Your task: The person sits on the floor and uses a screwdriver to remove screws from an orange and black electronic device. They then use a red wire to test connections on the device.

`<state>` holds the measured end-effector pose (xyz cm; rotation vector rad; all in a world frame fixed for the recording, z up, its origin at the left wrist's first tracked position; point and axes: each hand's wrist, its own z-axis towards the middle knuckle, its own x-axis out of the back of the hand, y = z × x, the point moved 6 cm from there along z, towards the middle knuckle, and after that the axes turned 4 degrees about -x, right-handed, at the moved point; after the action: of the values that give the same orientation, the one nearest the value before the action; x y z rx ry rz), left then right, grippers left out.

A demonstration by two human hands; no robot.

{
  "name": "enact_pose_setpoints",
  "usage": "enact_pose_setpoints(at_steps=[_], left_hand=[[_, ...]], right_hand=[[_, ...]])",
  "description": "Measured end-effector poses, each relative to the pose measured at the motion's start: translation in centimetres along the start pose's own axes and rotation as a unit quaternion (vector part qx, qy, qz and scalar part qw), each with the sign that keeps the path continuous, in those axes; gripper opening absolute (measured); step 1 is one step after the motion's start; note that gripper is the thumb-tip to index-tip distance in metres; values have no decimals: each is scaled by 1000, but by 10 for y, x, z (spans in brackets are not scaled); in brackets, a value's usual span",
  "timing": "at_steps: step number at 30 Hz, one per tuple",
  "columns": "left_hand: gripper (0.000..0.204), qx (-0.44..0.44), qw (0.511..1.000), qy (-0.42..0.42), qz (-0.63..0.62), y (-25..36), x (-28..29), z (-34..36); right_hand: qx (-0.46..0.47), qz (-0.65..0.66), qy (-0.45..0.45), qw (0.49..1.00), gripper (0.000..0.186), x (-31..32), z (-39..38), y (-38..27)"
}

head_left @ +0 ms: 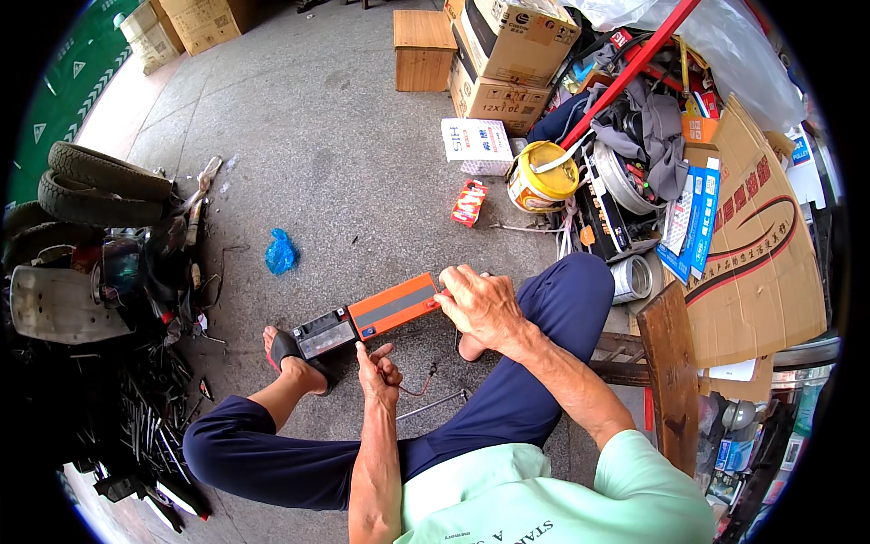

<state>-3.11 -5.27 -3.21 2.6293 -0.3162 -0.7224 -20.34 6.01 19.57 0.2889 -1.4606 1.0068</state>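
Observation:
A long orange box with a grey stripe, apparently a battery pack (394,306), lies slanted on the floor between my feet. Its left end meets a black and grey battery (324,335) beside my left sandal (292,349). My right hand (482,304) is bent over the orange pack's right end, next to a small red terminal, with its fingers closed there; the far fingertips are hidden. Below the joint of the two, my left hand (379,374) has one finger up at the pack's lower corner and its fingers apart. A thin dark red wire (417,392) with a small connector trails beside it.
A blue plastic bag (281,251) and a red box (468,202) lie ahead. Right are a yellow-lidded bucket (544,177), stacked cartons (507,68), a cardboard sheet (761,245) and a wooden stool (669,381). Tyres (109,181) and dark parts crowd the left. A metal rod (433,404) lies near.

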Motion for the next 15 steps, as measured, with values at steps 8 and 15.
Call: enact_pose_setpoints(at_steps=[8, 15], left_hand=[[72, 9, 1000, 6, 1, -1, -1, -1], [71, 8, 1000, 8, 4, -1, 1, 1]], right_hand=[[27, 34, -20, 999, 31, 0, 3, -1], [29, -13, -7, 999, 28, 4, 2, -15]])
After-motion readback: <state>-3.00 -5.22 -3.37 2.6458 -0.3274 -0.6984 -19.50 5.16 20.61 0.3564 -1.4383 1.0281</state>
